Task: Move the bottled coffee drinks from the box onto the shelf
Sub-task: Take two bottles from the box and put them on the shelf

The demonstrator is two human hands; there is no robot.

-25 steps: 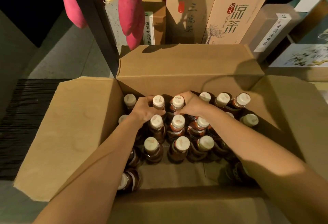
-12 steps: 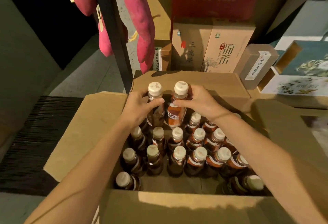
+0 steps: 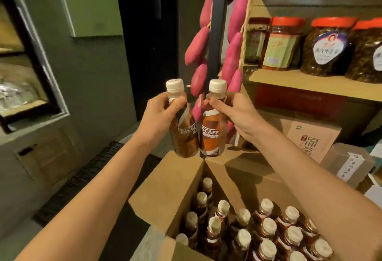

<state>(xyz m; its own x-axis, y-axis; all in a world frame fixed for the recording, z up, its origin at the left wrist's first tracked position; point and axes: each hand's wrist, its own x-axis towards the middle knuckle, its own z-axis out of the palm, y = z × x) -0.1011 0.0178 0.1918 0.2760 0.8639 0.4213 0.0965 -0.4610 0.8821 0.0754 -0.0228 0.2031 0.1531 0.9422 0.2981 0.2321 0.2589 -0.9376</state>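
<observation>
Brown "NESCAFE" bottles (image 3: 210, 134): left hand (image 3: 159, 116) grips 1, right hand (image 3: 237, 114) 1.

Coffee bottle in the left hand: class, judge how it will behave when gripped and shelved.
Probably rigid: the left hand holds the bottle near its neck with no visible denting. Likely heavy for its size, since it looks full. Tall and narrow, it may tip easily.
</observation>
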